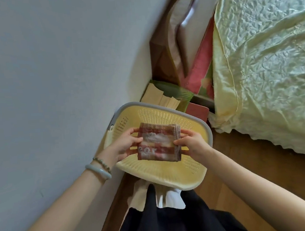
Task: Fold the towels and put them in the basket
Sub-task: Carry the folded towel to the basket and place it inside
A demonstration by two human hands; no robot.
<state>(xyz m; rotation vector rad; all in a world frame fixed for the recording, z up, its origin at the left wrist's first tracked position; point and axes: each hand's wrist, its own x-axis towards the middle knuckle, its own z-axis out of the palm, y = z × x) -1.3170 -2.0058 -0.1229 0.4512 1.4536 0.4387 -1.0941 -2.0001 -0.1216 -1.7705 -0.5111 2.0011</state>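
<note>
A folded towel (158,143) with red, yellow and grey checks is held flat over a yellow perforated basket (171,176) with a grey rim. My left hand (125,145) grips the towel's left edge, thumb on top. Opposite it, my right hand (191,142) pinches the right edge. The towel hides the middle of the basket's floor; the visible part of the inside holds nothing. Whether the towel touches the basket floor I cannot tell.
The basket stands on a wooden floor (244,164) against a pale wall (52,78). A bed with a light green quilted cover (273,68) lies at right. Boxes and paper bags (166,97) sit behind the basket. White cloth (171,198) lies by my dark clothing.
</note>
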